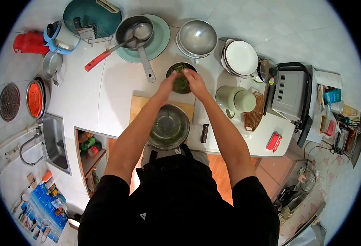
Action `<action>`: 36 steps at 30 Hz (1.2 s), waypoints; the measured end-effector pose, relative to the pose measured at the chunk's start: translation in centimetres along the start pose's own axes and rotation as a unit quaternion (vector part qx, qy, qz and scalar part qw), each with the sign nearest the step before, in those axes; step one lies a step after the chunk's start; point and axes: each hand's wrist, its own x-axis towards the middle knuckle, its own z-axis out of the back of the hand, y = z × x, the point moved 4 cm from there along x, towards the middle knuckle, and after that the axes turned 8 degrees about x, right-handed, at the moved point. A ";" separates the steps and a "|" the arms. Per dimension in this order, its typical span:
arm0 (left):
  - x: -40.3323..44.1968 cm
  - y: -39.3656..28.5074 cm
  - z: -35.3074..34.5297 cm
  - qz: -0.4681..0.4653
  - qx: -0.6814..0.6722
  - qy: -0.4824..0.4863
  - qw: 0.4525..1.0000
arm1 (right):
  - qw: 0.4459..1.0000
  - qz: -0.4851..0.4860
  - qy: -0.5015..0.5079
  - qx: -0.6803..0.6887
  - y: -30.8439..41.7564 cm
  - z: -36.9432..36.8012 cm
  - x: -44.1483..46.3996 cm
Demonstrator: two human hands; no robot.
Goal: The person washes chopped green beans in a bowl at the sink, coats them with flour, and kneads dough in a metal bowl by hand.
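Both my hands meet over a small dark-rimmed bowl (172, 69) that holds green leafy vegetables (181, 85). My left hand (167, 85) reaches in from the left, its fingers curled together above the greens. From the right comes my right hand (195, 82), fingers bent inward and close to those of the left. What lies between the fingertips is too small to make out. Closer to my body, a large metal bowl (169, 127) with a little green in it sits over a wooden cutting board (138, 107).
A cleaver with a dark handle (204, 133) lies right of the metal bowl. Behind stand a saucepan (125, 30) with a red-handled ladle (98, 60), stacked metal bowls (197, 37) and white plates (241, 58). A green jug (229, 96) stands right; a sink (56, 141) is left.
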 end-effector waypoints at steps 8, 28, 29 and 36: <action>-1.3 1.6 2.9 -0.108 0.177 -0.018 0.978 | 0.996 0.038 -0.078 0.003 0.6 1.3 -5.4; -10.3 11.9 2.9 -0.276 0.853 0.092 0.433 | 0.818 0.112 0.172 -0.537 -8.4 -9.0 -17.1; -10.1 12.1 2.9 -0.234 0.855 0.107 0.449 | 0.818 0.112 0.173 -0.537 -8.5 -9.1 -17.1; -11.6 12.4 3.9 -0.115 0.872 0.176 0.443 | 0.803 0.042 0.255 -0.538 -9.9 -9.3 -17.7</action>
